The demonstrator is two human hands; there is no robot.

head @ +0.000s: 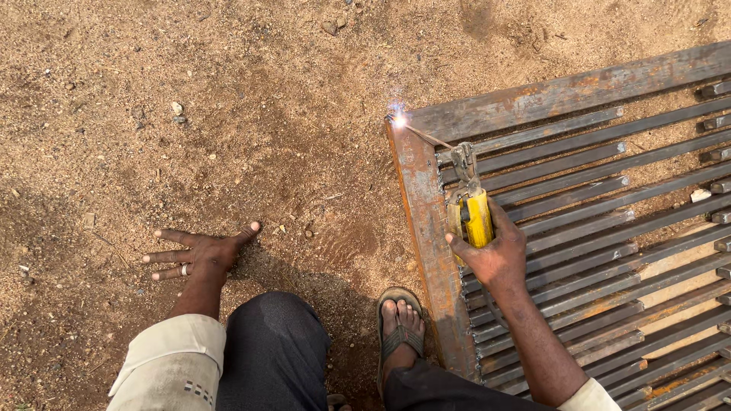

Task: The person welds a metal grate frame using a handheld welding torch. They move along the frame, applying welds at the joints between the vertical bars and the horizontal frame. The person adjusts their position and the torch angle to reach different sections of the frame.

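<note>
Seen from the head camera, a rusty steel grille (609,190) is laid flat on sandy ground (228,114). The right hand (495,255) is wrapped around a yellow electrode holder (472,217), its fingers (509,228) clamped tight on the handle. Beyond the fingertips, a thin welding rod (428,137) is held in the holder's metal clamp and is angled up and to the left. At the rod's far tip, a bright white spark (398,119) is seen against the top left corner of the grille's frame. The left hand (202,255) is pressed flat on the dirt, well apart from the grille, with fingers (169,256) spread wide and empty; a ring is worn on one of them. Between the two hands, nearer the camera, a dark-trousered knee (274,342) and a sandalled foot (400,327) are seen, the foot placed just beside the grille's left edge.
</note>
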